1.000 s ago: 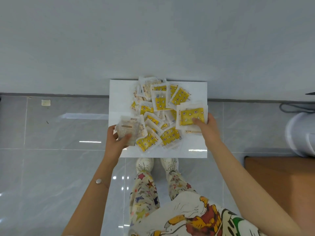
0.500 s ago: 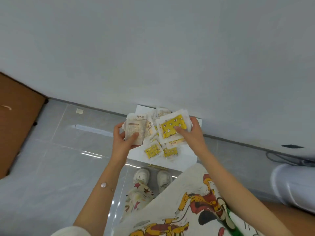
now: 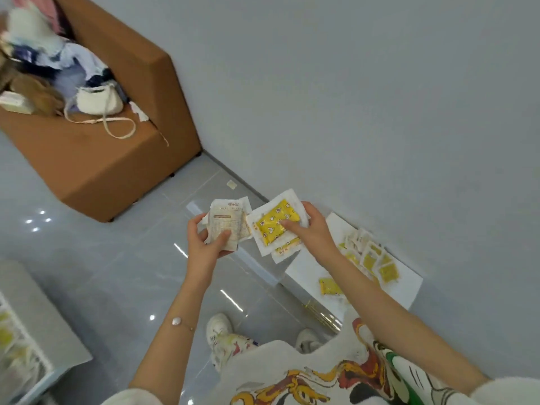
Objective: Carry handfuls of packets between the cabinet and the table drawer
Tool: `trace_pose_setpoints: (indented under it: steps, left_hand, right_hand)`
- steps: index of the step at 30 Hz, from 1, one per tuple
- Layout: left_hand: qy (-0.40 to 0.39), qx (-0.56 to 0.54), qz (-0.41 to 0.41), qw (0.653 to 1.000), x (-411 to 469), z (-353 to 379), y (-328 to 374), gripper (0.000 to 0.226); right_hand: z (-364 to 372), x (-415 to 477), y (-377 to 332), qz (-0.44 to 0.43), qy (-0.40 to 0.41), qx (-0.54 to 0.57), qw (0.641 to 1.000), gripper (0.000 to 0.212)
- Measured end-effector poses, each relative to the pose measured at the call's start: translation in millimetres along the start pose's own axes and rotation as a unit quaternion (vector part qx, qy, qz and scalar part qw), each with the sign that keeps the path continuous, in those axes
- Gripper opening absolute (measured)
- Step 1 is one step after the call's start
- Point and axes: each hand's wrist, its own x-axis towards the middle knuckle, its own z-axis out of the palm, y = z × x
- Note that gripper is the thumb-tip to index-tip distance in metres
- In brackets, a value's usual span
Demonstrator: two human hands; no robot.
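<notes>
My left hand [image 3: 208,243] grips a small stack of white packets [image 3: 228,222] with printed backs facing up, held out in front of me above the floor. My right hand [image 3: 310,229] pinches a few yellow-and-white packets [image 3: 276,222] right beside that stack, thumb on the yellow panel. The two bundles nearly touch. Behind my right forearm, the white table [image 3: 409,290] against the wall still carries several more yellow packets [image 3: 371,260].
A brown sofa [image 3: 117,159] stands at the upper left with a white bag [image 3: 98,102] and heaped clothes on it. A grey-topped unit [image 3: 35,323] with a white rack sits at the lower left. Glossy grey floor tiles lie between; the grey wall runs along the right.
Both hands have lifted their packets off the table and swung left with my view. The table has slid to the right edge and the sofa has come into sight.
</notes>
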Motion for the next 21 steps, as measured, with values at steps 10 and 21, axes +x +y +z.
trace_pose_setpoints:
  steps: [10,21]
  left_hand:
    - [0.169,-0.056,0.027,0.984,6,-251,39,0.052]
    - [0.337,-0.136,0.023,0.931,2,-390,39,0.055]
  right_hand:
    - [253,17,-54,-0.001,-0.145,0.001,0.989,0.024]
    - [440,43,-71,-0.005,-0.334,-0.074,0.940,0.039]
